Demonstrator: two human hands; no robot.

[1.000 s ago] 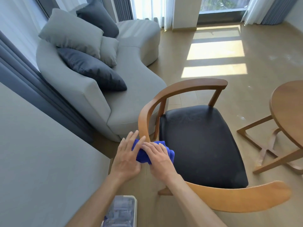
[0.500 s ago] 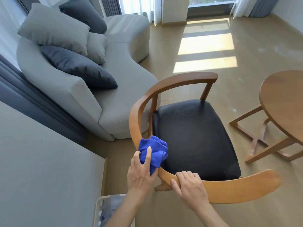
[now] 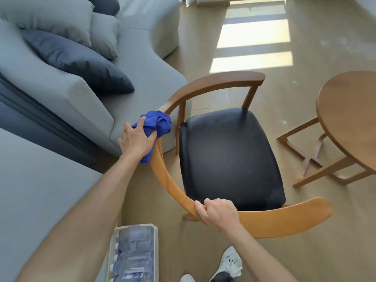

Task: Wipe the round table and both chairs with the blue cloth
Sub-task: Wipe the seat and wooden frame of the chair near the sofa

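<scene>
Gripping the bunched blue cloth (image 3: 155, 125), the left hand (image 3: 136, 140) presses it onto the curved wooden backrest rail (image 3: 166, 180) of the chair (image 3: 230, 159), fingers curled into the fabric. The right hand (image 3: 218, 212) wraps around the same rail nearer the body, steadying it. The cloth sits ahead of the right hand, just short of where the rail bends toward the far armrest. A loose fold hangs below the left hand and could catch on the rail's upright post or slip off the narrow wood if pressure eases. The round surface (image 3: 345, 119) stands well off to the right hand's side. A plastic crate (image 3: 155, 251) beneath the left forearm holds bottles (image 3: 132, 257), apparently water
</scene>
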